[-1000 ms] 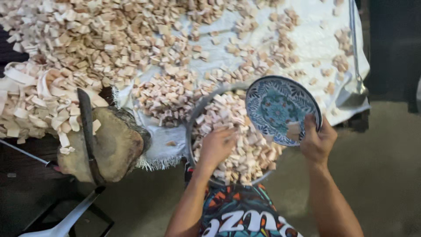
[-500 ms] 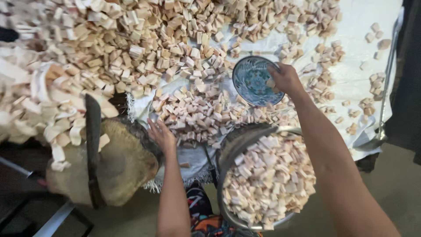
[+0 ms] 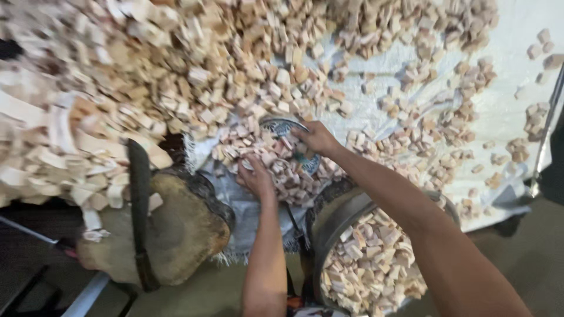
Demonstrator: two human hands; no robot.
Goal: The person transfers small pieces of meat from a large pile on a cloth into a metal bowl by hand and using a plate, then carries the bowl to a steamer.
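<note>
Amid the wooden blocks (image 3: 276,161), the right hand (image 3: 317,139) is gripping a blue plate (image 3: 282,126), the left hand (image 3: 255,176) lying open, pushing blocks.

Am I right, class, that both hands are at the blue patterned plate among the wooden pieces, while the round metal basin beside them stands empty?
Not quite. The head view shows the round metal basin heaped with wooden pieces, not empty. The rest holds: the left hand and right hand are both at the blue patterned plate among the pieces.
</note>
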